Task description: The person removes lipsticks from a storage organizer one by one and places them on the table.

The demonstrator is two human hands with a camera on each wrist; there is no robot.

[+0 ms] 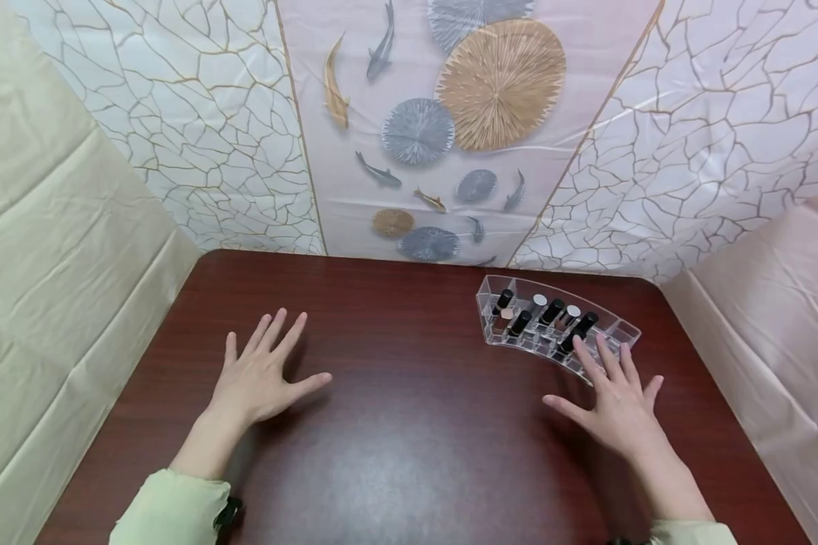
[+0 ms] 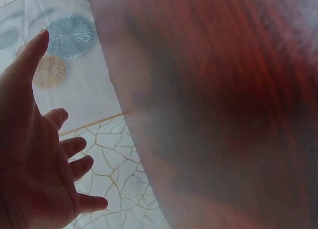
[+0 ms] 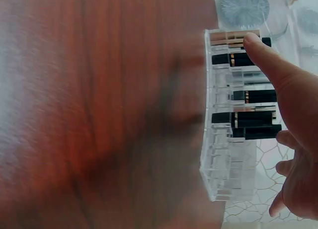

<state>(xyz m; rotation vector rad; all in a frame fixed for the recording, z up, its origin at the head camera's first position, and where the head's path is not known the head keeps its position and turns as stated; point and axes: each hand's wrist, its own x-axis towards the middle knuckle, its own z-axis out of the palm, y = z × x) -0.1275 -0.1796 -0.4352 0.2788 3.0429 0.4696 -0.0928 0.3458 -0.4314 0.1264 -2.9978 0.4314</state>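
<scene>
Toward the back right of the table stands a clear plastic organizer (image 1: 616, 327) with a curved, stepped shape. Several cosmetic tubes are upright in its slots, among them a black-capped tube (image 1: 520, 324) and a white-topped tube (image 1: 539, 300). My right hand (image 1: 616, 409) hovers just in front of the organizer, fingers spread, holding nothing. In the head view its index fingertip overlaps a black tube; whether they touch I cannot tell. Over the left part of the table my left hand (image 1: 255, 382) is spread wide with nothing in it.
The dark reddish wooden table (image 1: 395, 424) has rounded back corners. Behind it hangs a patterned cloth (image 1: 409, 197) with fish and round leaves. Beige fabric (image 1: 61, 250) closes off the left side, and more fabric (image 1: 784, 333) the right.
</scene>
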